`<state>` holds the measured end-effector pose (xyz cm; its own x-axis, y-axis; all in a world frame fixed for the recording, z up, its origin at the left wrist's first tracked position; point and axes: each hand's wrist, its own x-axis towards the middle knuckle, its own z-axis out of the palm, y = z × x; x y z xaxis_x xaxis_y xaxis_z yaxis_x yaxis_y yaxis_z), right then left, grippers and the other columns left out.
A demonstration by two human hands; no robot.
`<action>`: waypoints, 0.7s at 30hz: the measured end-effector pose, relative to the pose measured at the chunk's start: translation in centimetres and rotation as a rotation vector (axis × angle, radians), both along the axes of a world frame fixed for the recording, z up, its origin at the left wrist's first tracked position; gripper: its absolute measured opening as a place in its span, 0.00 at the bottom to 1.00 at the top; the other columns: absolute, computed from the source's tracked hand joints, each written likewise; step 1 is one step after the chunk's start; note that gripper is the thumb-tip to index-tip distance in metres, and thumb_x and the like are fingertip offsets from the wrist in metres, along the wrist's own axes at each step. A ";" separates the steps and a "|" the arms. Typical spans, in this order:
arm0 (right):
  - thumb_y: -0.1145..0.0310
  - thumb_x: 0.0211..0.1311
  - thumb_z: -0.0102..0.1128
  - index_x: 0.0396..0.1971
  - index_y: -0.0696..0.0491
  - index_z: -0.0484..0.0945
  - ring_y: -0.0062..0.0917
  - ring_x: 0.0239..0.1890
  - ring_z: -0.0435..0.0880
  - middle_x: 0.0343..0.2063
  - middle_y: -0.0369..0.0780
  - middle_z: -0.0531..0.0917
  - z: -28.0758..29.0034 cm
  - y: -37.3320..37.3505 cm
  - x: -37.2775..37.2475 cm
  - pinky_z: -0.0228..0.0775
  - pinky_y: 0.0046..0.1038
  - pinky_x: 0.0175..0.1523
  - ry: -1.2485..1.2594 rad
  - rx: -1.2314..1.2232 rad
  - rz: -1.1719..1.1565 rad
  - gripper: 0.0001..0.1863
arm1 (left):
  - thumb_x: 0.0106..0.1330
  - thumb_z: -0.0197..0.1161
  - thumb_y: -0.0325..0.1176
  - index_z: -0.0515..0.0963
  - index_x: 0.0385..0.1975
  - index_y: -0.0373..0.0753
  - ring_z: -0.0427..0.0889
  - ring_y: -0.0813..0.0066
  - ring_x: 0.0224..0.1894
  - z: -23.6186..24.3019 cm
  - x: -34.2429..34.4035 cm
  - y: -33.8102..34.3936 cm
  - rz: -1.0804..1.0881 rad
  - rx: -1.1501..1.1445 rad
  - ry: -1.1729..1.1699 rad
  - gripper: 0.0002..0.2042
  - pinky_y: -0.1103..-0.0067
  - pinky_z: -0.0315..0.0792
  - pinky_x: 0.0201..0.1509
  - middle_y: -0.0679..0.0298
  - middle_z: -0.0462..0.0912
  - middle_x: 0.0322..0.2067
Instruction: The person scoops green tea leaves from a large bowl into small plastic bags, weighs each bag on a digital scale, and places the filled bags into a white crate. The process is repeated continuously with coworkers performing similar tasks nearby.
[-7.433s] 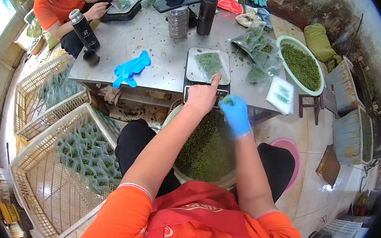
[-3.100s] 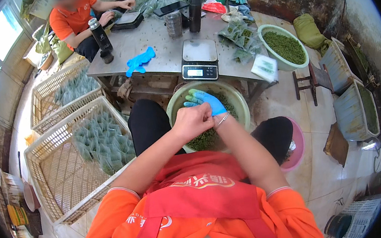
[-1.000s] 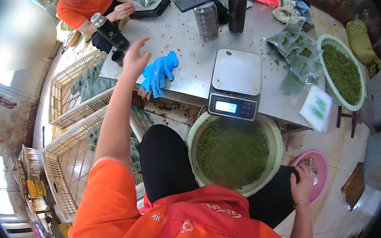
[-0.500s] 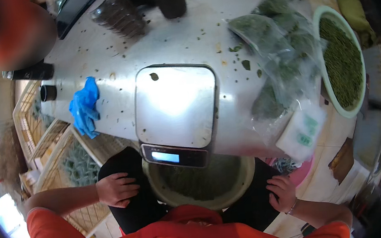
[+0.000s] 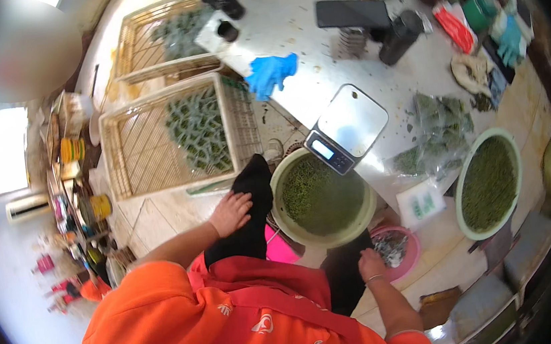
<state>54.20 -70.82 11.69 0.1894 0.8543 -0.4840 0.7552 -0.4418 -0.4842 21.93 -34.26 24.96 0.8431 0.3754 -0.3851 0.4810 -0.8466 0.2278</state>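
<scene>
My left hand point(image 5: 231, 213) lies flat on my left thigh, fingers stretched out and nothing in them. On my right knee rests my right hand point(image 5: 370, 264), empty, its fingers partly foreshortened. Between my knees stands a pale round basin point(image 5: 280, 228) with small green leafy bits point(image 5: 315, 195) inside. Just above its far rim, a digital scale point(image 5: 353, 122) sits at the table's edge, its display lit and one small dark leaf on its plate. Beside my right hand is a pink basin point(image 5: 411, 262) holding grey and white scraps.
The metal table point(image 5: 304, 31) carries blue gloves point(image 5: 271, 75), clear bags of green leaves point(image 5: 441, 121), a white packet point(image 5: 421, 203) and a dark bottle point(image 5: 401, 36). Plastic crates point(image 5: 119, 155) with green bundles stand left. A pale green basin point(image 5: 465, 216) of green stalks stands right.
The view has swung to the left and widened, bringing the crates and more of the room into sight. Both hands still rest on my legs.
</scene>
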 end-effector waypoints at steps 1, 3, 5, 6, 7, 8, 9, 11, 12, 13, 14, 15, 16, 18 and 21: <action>0.68 0.53 0.50 0.36 0.53 0.77 0.40 0.40 0.74 0.36 0.43 0.75 2.7 1.0 -0.9 0.69 0.38 0.44 -0.037 -0.203 0.091 0.11 | 0.57 0.57 0.41 0.70 0.46 0.39 0.68 0.60 0.54 1.5 -1.0 -2.8 0.094 -0.027 0.003 0.19 0.63 0.56 0.61 0.57 0.68 0.53; 0.65 0.54 0.49 0.37 0.53 0.77 0.41 0.45 0.75 0.41 0.46 0.77 3.8 0.2 -2.9 0.69 0.38 0.49 0.048 -0.386 0.170 0.13 | 0.57 0.57 0.40 0.68 0.47 0.40 0.69 0.62 0.54 6.0 -1.7 -7.6 0.247 -0.141 -0.071 0.19 0.63 0.56 0.61 0.57 0.68 0.54; 0.65 0.54 0.49 0.37 0.54 0.77 0.42 0.44 0.77 0.40 0.48 0.78 5.3 1.5 -3.5 0.69 0.38 0.50 0.173 -0.400 0.184 0.14 | 0.58 0.56 0.39 0.67 0.48 0.40 0.69 0.63 0.54 8.7 -1.8 -10.5 0.258 -0.237 -0.091 0.19 0.64 0.58 0.60 0.58 0.69 0.54; 0.65 0.54 0.49 0.37 0.55 0.77 0.42 0.44 0.77 0.39 0.48 0.79 6.4 1.4 -3.7 0.69 0.38 0.49 0.237 -0.377 0.140 0.14 | 0.59 0.56 0.38 0.67 0.49 0.40 0.69 0.64 0.55 9.9 -1.9 -11.3 0.257 -0.330 -0.083 0.19 0.64 0.59 0.60 0.58 0.69 0.54; 0.64 0.54 0.49 0.36 0.55 0.78 0.42 0.43 0.78 0.39 0.49 0.79 7.6 1.4 -4.1 0.69 0.38 0.49 0.302 -0.354 0.091 0.14 | 0.59 0.56 0.38 0.67 0.49 0.40 0.70 0.63 0.53 10.0 -2.4 -11.6 0.245 -0.378 -0.113 0.19 0.65 0.60 0.59 0.58 0.70 0.52; 0.64 0.54 0.49 0.36 0.54 0.78 0.42 0.42 0.78 0.38 0.49 0.80 8.3 1.4 -4.3 0.69 0.38 0.49 0.268 -0.320 0.012 0.14 | 0.59 0.56 0.38 0.67 0.48 0.40 0.72 0.62 0.51 9.5 -3.1 -11.9 0.230 -0.424 -0.142 0.19 0.65 0.61 0.58 0.57 0.72 0.50; 0.63 0.54 0.49 0.36 0.54 0.78 0.41 0.42 0.78 0.37 0.49 0.80 8.7 1.3 -4.0 0.69 0.38 0.49 0.227 -0.290 -0.066 0.14 | 0.59 0.56 0.38 0.67 0.48 0.40 0.73 0.61 0.50 8.9 -3.6 -12.2 0.215 -0.476 -0.177 0.18 0.66 0.63 0.57 0.57 0.73 0.49; 0.61 0.54 0.50 0.36 0.51 0.80 0.42 0.40 0.79 0.35 0.48 0.81 10.7 1.3 -4.0 0.69 0.37 0.48 0.106 -0.331 -0.200 0.14 | 0.59 0.55 0.38 0.68 0.48 0.39 0.75 0.60 0.47 9.2 -4.3 -10.5 0.213 -0.518 -0.113 0.18 0.67 0.64 0.54 0.56 0.75 0.45; 0.61 0.54 0.50 0.36 0.50 0.80 0.42 0.40 0.79 0.35 0.48 0.81 12.0 0.6 -4.0 0.70 0.37 0.47 0.091 -0.359 -0.185 0.14 | 0.59 0.54 0.37 0.69 0.47 0.39 0.75 0.59 0.45 9.5 -4.6 -10.0 0.216 -0.542 -0.092 0.17 0.67 0.65 0.53 0.56 0.77 0.43; 0.60 0.54 0.50 0.36 0.50 0.80 0.42 0.39 0.79 0.34 0.48 0.81 12.3 -0.1 -4.2 0.70 0.37 0.47 0.078 -0.368 -0.166 0.14 | 0.57 0.54 0.37 0.71 0.44 0.39 0.77 0.56 0.37 10.0 -5.5 -9.5 0.300 -0.388 -0.234 0.16 0.68 0.70 0.46 0.57 0.79 0.35; 0.60 0.54 0.51 0.36 0.49 0.80 0.42 0.39 0.79 0.34 0.48 0.81 12.8 -1.0 -4.2 0.70 0.37 0.46 0.062 -0.379 -0.139 0.14 | 0.57 0.54 0.37 0.71 0.44 0.39 0.77 0.56 0.37 10.9 -6.3 -9.9 0.377 -0.363 -0.216 0.16 0.67 0.70 0.46 0.57 0.80 0.34; 0.64 0.52 0.51 0.35 0.52 0.80 0.38 0.37 0.81 0.33 0.46 0.82 12.2 -1.9 -3.9 0.72 0.35 0.42 0.102 -0.413 -0.072 0.14 | 0.57 0.54 0.37 0.71 0.44 0.40 0.77 0.56 0.37 12.0 -7.3 -10.0 0.468 -0.327 -0.192 0.15 0.67 0.70 0.46 0.57 0.80 0.34; 0.63 0.52 0.52 0.36 0.53 0.80 0.36 0.37 0.81 0.33 0.46 0.82 12.5 -2.8 -4.1 0.72 0.34 0.42 0.177 -0.391 -0.077 0.14 | 0.57 0.54 0.37 0.71 0.43 0.40 0.78 0.56 0.36 13.1 -8.2 -9.8 0.558 -0.283 -0.168 0.15 0.67 0.70 0.46 0.57 0.80 0.34; 0.62 0.51 0.54 0.36 0.55 0.79 0.33 0.36 0.82 0.32 0.46 0.82 13.9 -0.5 -4.6 0.71 0.32 0.43 0.436 -0.368 -0.154 0.16 | 0.57 0.53 0.37 0.72 0.43 0.41 0.79 0.56 0.35 15.9 -10.1 -10.5 0.699 -0.238 -0.181 0.15 0.66 0.71 0.43 0.57 0.81 0.31; 0.64 0.51 0.54 0.36 0.54 0.80 0.34 0.36 0.82 0.33 0.44 0.83 20.5 4.6 -5.2 0.72 0.32 0.44 0.403 -0.381 -0.089 0.15 | 0.58 0.52 0.38 0.72 0.42 0.43 0.80 0.57 0.34 17.7 -13.4 -14.4 0.956 -0.182 -0.188 0.14 0.67 0.73 0.39 0.57 0.81 0.29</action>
